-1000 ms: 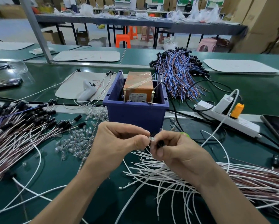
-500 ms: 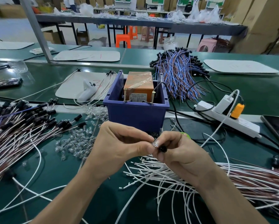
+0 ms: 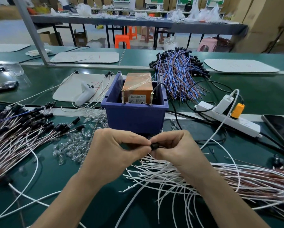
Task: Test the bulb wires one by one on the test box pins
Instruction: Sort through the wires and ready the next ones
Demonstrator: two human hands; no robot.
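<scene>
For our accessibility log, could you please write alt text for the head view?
The left hand and right hand together pinch a black socket over a green bench. Behind, a blue bin holds an orange test box with two brass pins; loose wires lie around.

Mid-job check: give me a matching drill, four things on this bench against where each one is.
1 test box
2 loose bulbs
3 power strip
4 socket

A pinched between left hand and right hand
B inside the blue bin
C scattered left of the bin
D right of the bin, orange plug in it

Pairs: 1-B, 2-C, 3-D, 4-A
</scene>
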